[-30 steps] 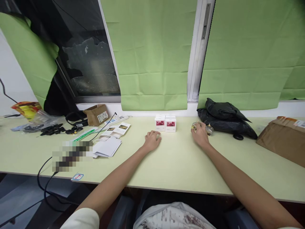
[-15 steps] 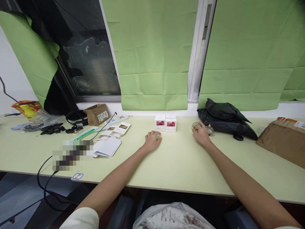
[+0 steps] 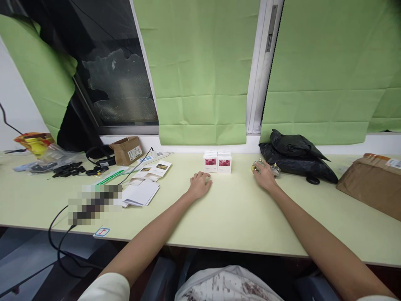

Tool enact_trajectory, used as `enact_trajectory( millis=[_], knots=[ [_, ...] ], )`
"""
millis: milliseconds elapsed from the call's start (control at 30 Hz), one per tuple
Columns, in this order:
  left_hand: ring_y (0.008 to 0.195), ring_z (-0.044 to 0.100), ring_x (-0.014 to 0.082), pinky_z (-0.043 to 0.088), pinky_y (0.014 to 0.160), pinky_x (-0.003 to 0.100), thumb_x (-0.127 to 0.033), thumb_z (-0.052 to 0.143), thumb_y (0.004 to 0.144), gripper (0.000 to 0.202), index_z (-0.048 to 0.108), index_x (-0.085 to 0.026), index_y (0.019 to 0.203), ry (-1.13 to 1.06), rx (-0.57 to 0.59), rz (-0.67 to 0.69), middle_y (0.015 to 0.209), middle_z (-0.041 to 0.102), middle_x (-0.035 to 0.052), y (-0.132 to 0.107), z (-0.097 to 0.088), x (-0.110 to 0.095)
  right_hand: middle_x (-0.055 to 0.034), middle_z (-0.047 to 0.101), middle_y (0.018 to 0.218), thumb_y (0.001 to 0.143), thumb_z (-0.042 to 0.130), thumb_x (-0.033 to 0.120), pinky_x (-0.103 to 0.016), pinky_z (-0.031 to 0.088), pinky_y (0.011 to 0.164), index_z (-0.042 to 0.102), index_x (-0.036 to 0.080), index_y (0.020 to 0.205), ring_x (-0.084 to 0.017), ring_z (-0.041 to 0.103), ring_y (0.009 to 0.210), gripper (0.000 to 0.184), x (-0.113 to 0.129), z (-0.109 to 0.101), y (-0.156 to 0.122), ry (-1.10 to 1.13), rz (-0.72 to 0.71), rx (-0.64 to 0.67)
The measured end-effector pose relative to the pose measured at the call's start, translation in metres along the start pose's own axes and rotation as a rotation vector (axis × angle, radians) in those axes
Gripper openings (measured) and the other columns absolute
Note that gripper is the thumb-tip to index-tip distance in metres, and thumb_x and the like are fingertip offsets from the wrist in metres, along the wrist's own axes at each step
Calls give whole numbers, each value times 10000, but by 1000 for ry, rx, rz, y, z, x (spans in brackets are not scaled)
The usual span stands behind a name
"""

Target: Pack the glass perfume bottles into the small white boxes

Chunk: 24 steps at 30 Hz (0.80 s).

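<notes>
My left hand (image 3: 199, 184) rests on the pale green table (image 3: 228, 213), fingers loosely curled and holding nothing, just in front of two small white boxes with red pictures (image 3: 218, 162). My right hand (image 3: 265, 177) reaches to small shiny gold and glass objects (image 3: 265, 167) at the foot of a black plastic bag (image 3: 296, 156). Its fingers lie over one of them, and whether they grip it cannot be seen.
Leaflets and white envelopes (image 3: 142, 186) lie to the left, with a small open cardboard box (image 3: 127, 150), black cables (image 3: 59, 234) and black clips (image 3: 67, 170). A brown parcel (image 3: 371, 182) sits at the far right. Green paper (image 3: 203, 71) covers the windows behind.
My right hand has shifted very slightly over the shiny objects. My left hand has stayed where it was.
</notes>
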State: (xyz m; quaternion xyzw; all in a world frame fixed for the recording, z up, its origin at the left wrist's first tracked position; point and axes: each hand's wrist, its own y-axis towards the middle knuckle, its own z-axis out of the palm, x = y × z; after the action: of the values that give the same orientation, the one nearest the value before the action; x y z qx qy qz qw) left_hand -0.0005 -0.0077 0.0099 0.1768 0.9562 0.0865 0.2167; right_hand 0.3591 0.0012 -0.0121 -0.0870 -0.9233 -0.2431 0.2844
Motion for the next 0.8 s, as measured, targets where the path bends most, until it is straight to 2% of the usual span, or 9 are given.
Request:
enact_trajectory(
  millis=[200,267,367,500,600,633,700,800],
  knots=[
    [1345,482,319,364,1144,501,-427,474,1030,368,604,-265,1333,29,7,7,1429,562,111,-1,0,-2,-193,271,1675,988,490,386,-504,430,1128,600,196,1435,-366,508,1388,498,6,-3,-5,-1,10,-26],
    [1335,498,320,368,1139,498,-420,463,1037,379,591,-261,1356,84,6,22,1427,565,119,0,-6,0,-191,250,1680,994,486,397,-501,444,1115,581,207,1444,-361,538,1356,498,9,-5,-7,5,12,-45],
    [1342,496,338,359,1142,515,-365,443,1040,397,576,-232,1389,230,-30,12,1425,570,148,4,-25,11,-196,262,1667,992,492,399,-499,455,1101,569,207,1443,-348,574,1308,496,13,-5,-9,10,16,-57],
    [1390,446,378,357,1149,549,-345,429,1029,452,558,-199,1437,407,-130,-212,1495,524,199,7,-53,43,-210,286,1645,967,526,376,-510,461,1081,575,197,1427,-345,630,1211,496,17,-5,-11,21,14,-71],
    [1491,344,423,253,1216,606,-341,458,1004,508,539,-131,1460,578,-284,-366,1603,418,247,5,-59,70,-207,286,1639,957,529,365,-509,472,1063,574,189,1426,-333,662,1133,503,20,-6,-13,24,5,-76],
    [1528,290,444,203,1235,631,-340,477,989,548,519,-95,1477,617,-300,-415,1633,368,276,4,-58,77,-205,291,1634,955,527,363,-504,475,1061,573,184,1425,-329,665,1122,504,22,-6,-14,24,2,-75],
    [1576,191,482,112,1248,677,-362,484,972,640,461,-43,1526,645,-295,-503,1669,289,319,3,-55,88,-201,306,1618,953,519,360,-491,479,1061,573,174,1417,-323,663,1119,503,24,-6,-15,25,-8,-71],
    [1587,152,521,21,1238,724,-422,453,975,705,450,5,1535,609,-225,-613,1632,329,372,6,-51,97,-198,322,1605,956,508,369,-483,487,1054,576,163,1404,-322,657,1123,498,25,-5,-15,28,-24,-73]
  ],
)
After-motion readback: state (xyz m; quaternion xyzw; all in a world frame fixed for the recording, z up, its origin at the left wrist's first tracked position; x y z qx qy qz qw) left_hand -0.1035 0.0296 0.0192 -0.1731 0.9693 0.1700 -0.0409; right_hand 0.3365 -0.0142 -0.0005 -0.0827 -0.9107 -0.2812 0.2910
